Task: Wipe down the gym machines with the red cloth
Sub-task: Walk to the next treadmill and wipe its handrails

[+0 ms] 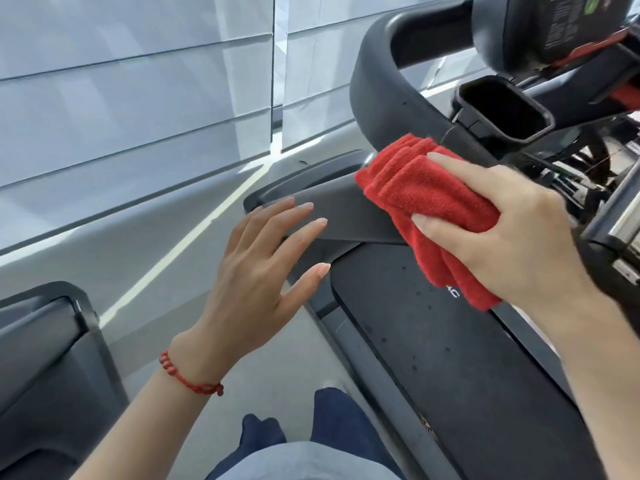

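**Red cloth on treadmill handrail, right hand gripping**

I'm holding the red cloth (429, 206) in my right hand (512, 237), thumb and fingers clamping it. It's terry, nubby pile, folded into thick layers, stacked fold edges showing at its upper left end. Its long axis is running diagonally, from the upper left down to the lower right, with the loose tail hanging below my palm over the treadmill deck (450, 341). The upper end is lying against the dark grey handrail (388, 98), a smooth matte moulded-plastic arm curving up and to the right toward the console (554, 26); whether it's pressing on it I cannot tell.

My left hand (256, 268) is hanging open, fingers spread and flat, holding nothing, fingertips just over the grey front motor cover (332, 209). A red braided string bracelet (188, 377) is sitting on that wrist.

A black rectangular cup holder (505, 112), hollow with a rounded rim, is sitting just beyond the cloth, close to its upper edge. The deck is flat black, dull, dotted with small specks. To the left, pale grey floor (173, 271) is lying open between this treadmill and the rounded corner of a neighbouring machine (52, 358). On the right, metal frame parts (616, 230) are crowding close to my right wrist.
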{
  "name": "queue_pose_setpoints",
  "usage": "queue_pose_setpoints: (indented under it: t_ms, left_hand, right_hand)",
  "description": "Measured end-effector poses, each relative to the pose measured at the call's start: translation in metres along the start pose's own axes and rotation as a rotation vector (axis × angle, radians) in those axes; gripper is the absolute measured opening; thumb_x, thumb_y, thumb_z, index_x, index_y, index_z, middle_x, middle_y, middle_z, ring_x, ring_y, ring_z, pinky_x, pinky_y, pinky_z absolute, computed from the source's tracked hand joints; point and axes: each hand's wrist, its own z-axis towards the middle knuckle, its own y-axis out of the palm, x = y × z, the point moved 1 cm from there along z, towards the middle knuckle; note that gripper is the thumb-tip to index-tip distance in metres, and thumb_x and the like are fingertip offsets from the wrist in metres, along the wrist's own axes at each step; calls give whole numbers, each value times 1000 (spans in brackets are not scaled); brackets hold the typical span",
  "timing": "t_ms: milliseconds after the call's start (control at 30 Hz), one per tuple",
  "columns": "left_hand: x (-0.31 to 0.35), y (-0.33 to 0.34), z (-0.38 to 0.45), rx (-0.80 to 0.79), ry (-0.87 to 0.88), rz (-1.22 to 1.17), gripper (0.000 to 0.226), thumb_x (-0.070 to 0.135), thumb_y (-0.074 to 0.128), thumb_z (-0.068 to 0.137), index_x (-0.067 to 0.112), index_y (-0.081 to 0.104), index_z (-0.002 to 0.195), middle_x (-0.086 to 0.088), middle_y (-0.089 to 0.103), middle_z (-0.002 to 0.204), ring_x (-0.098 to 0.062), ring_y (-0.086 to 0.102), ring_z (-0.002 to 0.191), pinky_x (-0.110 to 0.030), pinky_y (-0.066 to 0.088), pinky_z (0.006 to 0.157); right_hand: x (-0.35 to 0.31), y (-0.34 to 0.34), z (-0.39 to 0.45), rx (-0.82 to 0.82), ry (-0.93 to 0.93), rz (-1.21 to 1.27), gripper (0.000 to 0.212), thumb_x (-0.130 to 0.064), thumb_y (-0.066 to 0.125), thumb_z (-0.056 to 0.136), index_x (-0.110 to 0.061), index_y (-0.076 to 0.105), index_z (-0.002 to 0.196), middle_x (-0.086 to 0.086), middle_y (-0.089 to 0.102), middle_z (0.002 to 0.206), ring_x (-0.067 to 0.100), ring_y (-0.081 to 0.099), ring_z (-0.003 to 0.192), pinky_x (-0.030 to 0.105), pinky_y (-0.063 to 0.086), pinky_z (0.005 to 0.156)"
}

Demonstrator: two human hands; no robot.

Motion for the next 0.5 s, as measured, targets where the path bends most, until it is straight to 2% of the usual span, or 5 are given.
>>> queue_pose_setpoints:
  t_ms: [100, 233, 400, 500]
  left_hand:
    - [-13, -4, -21, -14, -33, 22, 42, 33, 46, 92, 5, 59, 120, -15, 57, 126, -30, 45, 123, -45, 37, 101]
    - [-23, -4, -52, -25, -73, 37, 42, 32, 47, 91, 3, 59, 119, -17, 57, 125, -29, 43, 123, -47, 39, 98]
    - [-23, 1, -88, -55, -120, 73, 42, 32, 47, 91, 2, 59, 120, -17, 56, 127, -31, 45, 122, -49, 39, 99]
    - [-16, 9, -109, -73, -157, 91, 44, 33, 44, 92, 1, 58, 120, -17, 55, 128, -33, 46, 122, -45, 36, 100]
  right_hand:
    - [-8, 33, -20, -27, 61, 103, 53, -39, 71, 71, -38, 56, 122, -4, 61, 89, 4, 55, 83, -2, 34, 79]
    - [-14, 74, -47, -86, 137, 210, 52, -44, 68, 72, -39, 55, 123, -5, 63, 94, 2, 57, 85, 2, 38, 78]
    - [-18, 112, -80, -108, 202, 336, 52, -38, 71, 73, -41, 55, 123, -6, 62, 95, -1, 58, 84, 0, 37, 78]
    - [-14, 128, -101, -110, 213, 379, 52, -38, 71, 74, -41, 54, 123, -8, 60, 91, -2, 58, 84, 0, 36, 76]
